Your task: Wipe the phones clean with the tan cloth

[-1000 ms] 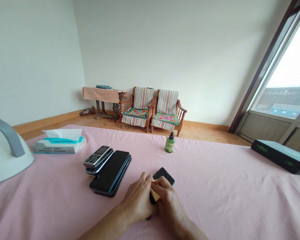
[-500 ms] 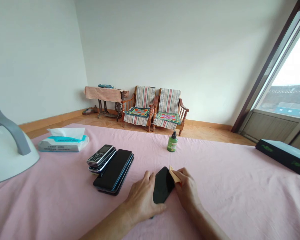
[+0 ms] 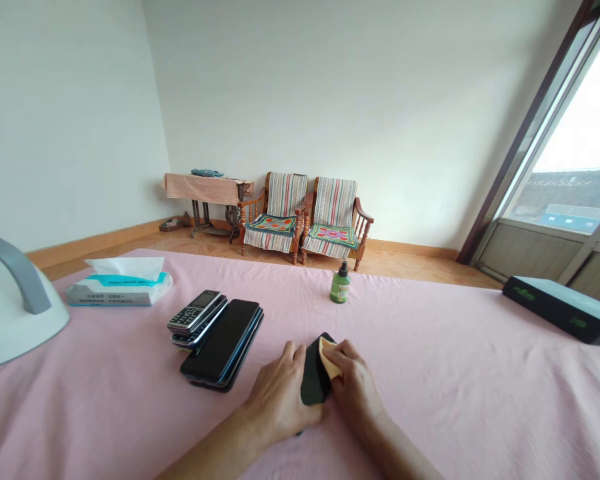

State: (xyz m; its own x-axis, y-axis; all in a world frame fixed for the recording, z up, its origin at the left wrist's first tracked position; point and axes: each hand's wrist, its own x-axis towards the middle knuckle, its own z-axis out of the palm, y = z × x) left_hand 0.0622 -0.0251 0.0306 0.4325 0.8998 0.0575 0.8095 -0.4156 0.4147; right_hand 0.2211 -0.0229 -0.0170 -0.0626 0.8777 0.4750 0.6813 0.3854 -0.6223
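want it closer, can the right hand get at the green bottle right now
Probably yes: only pink tablecloth shows between the right hand and the green bottle, though the hand holds a yellow cloth it might need to put down.

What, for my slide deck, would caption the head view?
Left hand holds dark phone; right hand holds yellow cloth against it.

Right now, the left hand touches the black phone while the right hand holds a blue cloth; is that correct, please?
Not quite: the head view shows the right hand holding a pale yellow cloth, not blue; the left hand touches the black phone.
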